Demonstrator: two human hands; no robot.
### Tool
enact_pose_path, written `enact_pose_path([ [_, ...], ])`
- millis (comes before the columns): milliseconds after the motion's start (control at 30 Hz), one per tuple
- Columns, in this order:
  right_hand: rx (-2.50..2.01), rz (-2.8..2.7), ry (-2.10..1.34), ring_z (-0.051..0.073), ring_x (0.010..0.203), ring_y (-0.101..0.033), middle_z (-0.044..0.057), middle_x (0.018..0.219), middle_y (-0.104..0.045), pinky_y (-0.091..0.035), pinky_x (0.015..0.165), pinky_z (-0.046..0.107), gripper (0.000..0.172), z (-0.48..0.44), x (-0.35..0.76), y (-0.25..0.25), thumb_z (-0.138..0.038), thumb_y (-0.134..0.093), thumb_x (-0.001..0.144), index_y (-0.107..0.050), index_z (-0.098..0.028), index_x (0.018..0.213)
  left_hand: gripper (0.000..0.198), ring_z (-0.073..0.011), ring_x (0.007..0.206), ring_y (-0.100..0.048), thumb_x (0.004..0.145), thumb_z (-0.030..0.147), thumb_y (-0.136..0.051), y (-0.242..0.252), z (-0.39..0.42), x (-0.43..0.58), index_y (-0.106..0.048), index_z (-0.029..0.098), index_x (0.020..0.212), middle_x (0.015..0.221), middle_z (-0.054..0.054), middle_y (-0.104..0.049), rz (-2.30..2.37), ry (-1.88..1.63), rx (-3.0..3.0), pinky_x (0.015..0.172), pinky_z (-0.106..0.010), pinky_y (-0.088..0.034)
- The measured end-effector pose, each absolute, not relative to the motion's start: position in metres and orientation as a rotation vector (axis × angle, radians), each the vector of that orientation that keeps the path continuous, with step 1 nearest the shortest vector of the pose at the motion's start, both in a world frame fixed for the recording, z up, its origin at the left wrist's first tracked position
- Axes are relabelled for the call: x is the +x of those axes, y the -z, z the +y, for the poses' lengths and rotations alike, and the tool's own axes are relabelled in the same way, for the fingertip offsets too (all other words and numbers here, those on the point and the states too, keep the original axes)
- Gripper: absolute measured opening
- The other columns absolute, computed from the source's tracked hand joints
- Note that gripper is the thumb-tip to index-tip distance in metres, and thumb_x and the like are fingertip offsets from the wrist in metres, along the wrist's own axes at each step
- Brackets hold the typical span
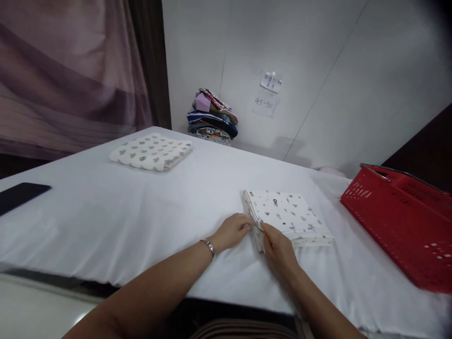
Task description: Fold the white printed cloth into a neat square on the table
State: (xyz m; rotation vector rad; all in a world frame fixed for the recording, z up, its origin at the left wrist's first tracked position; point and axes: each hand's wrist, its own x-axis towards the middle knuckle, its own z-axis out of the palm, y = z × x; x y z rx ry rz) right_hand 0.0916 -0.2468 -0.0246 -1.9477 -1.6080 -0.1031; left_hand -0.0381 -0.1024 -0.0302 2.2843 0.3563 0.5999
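Left hand (231,233), right hand (280,249): fingers clamped on cloth (291,212), left edge; surface (106,216) spans to second cloth (150,151); basket (395,226) bounds right.

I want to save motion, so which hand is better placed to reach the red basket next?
Probably your right hand: it is nearer the red basket, which stands on that side. Your left hand is farther off, at the left edge of the folded cloth. Both are busy there, though.

White-draped desk (197,193). On it: dark slab (21,195), left edge; folded grey-print cloth (150,151), far left; folded small-print cloth (291,212), right of centre; red basket (391,221), right side.
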Motion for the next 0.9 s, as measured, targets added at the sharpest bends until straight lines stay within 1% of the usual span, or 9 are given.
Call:
enact_pose_path([
  [133,-1.949,-1.439,-0.022,0.022,0.095,-0.062,0.005,0.106,-0.066,-0.05,0.083,0.036,0.037,-0.247,0.096,0.021,-0.023,-0.041,0.083,-0.059,-0.022,0.115,0.022,-0.0154,0.09,-0.055,0.078,0.012,-0.047,0.03,-0.102,-0.038,-0.064,0.02,0.089,0.092,-0.001,-0.064,0.407,-0.584,2.293,0.082,-0.029,-0.043],
  [267,-1.962,-1.241,-0.109,0.021,0.081,-0.064,0.006,0.094,-0.069,-0.052,0.075,0.035,0.037,-0.247,0.101,0.02,-0.026,-0.044,0.081,-0.062,-0.017,0.111,0.023,-0.0156,0.088,-0.055,0.076,0.013,-0.048,0.03,-0.101,-0.037,-0.065,0.02,0.089,0.091,-0.001,-0.064,0.42,-0.557,2.295,0.081,-0.029,-0.043],
  [433,-1.956,-1.103,-0.12,0.019,0.068,-0.062,0.005,0.079,-0.069,-0.051,0.065,0.032,0.037,-0.245,0.104,0.023,-0.029,-0.045,0.079,-0.065,-0.016,0.108,0.025,-0.0149,0.085,-0.055,0.077,0.016,-0.048,0.031,-0.101,-0.036,-0.066,0.022,0.094,0.091,-0.001,-0.063,0.424,-0.554,2.268,0.078,-0.028,-0.043],
  [500,-1.944,-1.038,-0.132,0.018,0.063,-0.06,0.004,0.077,-0.068,-0.05,0.062,0.031,0.037,-0.245,0.105,0.025,-0.031,-0.046,0.079,-0.065,-0.015,0.107,0.025,-0.0146,0.083,-0.055,0.077,0.016,-0.048,0.032,-0.101,-0.036,-0.066,0.022,0.094,0.089,-0.001,-0.063,0.429,-0.544,2.257,0.076,-0.027,-0.043],
  [667,-1.893,-0.981,-0.144,0.018,0.064,-0.059,0.005,0.077,-0.068,-0.05,0.062,0.032,0.037,-0.244,0.106,0.027,-0.034,-0.047,0.078,-0.066,-0.015,0.104,0.024,-0.0137,0.078,-0.056,0.078,0.021,-0.046,0.03,-0.097,-0.033,-0.067,0.021,0.091,0.088,0.0,-0.064,0.54,-0.549,2.14,0.071,-0.024,-0.043],
  [767,-1.849,-0.994,-0.11,0.018,0.066,-0.059,0.005,0.079,-0.068,-0.05,0.065,0.032,0.036,-0.244,0.106,0.027,-0.034,-0.048,0.078,-0.067,-0.016,0.102,0.024,-0.0141,0.076,-0.057,0.077,0.025,-0.047,0.027,-0.09,-0.024,-0.068,0.021,0.088,0.087,0.0,-0.066,0.643,-0.512,2.074,0.067,-0.024,-0.042],
  [833,-1.828,-0.991,-0.092,0.018,0.068,-0.059,0.006,0.082,-0.068,-0.05,0.066,0.032,0.035,-0.243,0.106,0.026,-0.034,-0.048,0.077,-0.068,-0.015,0.099,0.024,-0.0142,0.072,-0.057,0.076,0.027,-0.047,0.025,-0.085,-0.014,-0.069,0.02,0.083,0.081,0.0,-0.066,0.721,-0.471,2.067,0.063,-0.024,-0.04],
  [900,-1.832,-0.967,-0.106,0.017,0.063,-0.057,0.005,0.078,-0.068,-0.049,0.062,0.031,0.036,-0.243,0.105,0.025,-0.034,-0.048,0.077,-0.068,-0.014,0.099,0.024,-0.0139,0.066,-0.055,0.076,0.03,-0.047,0.023,-0.08,-0.004,-0.068,0.018,0.075,0.071,0.0,-0.065,0.809,-0.434,2.08,0.059,-0.023,-0.037],
])
